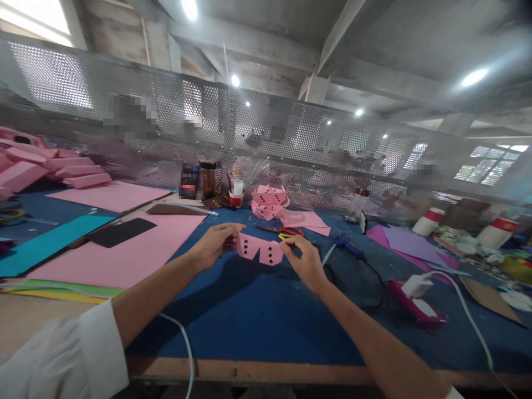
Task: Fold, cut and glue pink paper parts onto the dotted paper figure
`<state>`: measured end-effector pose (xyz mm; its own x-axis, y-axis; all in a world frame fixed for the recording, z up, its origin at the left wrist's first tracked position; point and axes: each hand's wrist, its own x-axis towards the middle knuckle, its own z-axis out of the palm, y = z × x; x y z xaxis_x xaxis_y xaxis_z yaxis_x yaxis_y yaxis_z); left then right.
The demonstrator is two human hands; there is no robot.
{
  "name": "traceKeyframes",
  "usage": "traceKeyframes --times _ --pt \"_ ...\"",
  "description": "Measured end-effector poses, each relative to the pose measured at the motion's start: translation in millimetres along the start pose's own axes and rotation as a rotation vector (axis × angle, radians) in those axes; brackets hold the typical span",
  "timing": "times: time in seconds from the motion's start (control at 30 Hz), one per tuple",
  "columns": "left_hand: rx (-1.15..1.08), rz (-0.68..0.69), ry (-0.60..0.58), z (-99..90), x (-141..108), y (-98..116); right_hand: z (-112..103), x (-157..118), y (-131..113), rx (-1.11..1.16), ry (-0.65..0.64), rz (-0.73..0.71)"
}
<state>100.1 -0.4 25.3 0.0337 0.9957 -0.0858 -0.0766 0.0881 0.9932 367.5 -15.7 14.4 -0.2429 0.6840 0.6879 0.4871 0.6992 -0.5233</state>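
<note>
Between my two hands, a little above the blue table surface (pixel 245 327), is a pink paper cutout (pixel 260 249) with a V-shaped notch and small black diamonds and squares. My left hand (pixel 218 244) pinches its left end. The right end is pinched by the thumb and fingers of my right hand (pixel 305 260). Just behind the cutout lie scissors (pixel 290 233) with red and yellow handles, partly hidden by my right hand. Farther back sits a pink folded paper piece (pixel 269 200) with similar black marks.
Pink sheets (pixel 124 249), a black card (pixel 122 231) and a teal strip (pixel 54 244) lie left. To the right are a blue glue gun (pixel 349 246), purple sheets (pixel 415 246) and a magenta power strip (pixel 418 305) with a white cable. A perforated metal screen (pixel 233 127) stands behind.
</note>
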Motion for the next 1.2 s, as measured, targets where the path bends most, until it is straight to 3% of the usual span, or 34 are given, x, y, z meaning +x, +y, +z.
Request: traceKeyframes --times 0.23,0.37,0.63,0.9,1.2 --pt "0.001 0.085 0.029 5.2 -2.3 2.4 -4.4 6.3 7.2 -0.083 0.028 -0.024" --pt "0.053 0.178 0.043 -2.0 -2.2 7.7 -16.8 23.0 8.8 -0.112 0.064 -0.039" --pt "0.222 0.377 0.112 -27.3 9.1 -7.6 -35.2 110.5 24.8 -0.197 0.166 -0.066" --pt "0.300 0.396 0.102 -35.3 5.7 -21.4 -12.4 202.5 76.3 -0.313 0.148 0.036" --pt "0.349 0.354 0.087 -34.1 3.3 -24.6 15.8 245.6 112.8 -0.388 0.048 0.093"
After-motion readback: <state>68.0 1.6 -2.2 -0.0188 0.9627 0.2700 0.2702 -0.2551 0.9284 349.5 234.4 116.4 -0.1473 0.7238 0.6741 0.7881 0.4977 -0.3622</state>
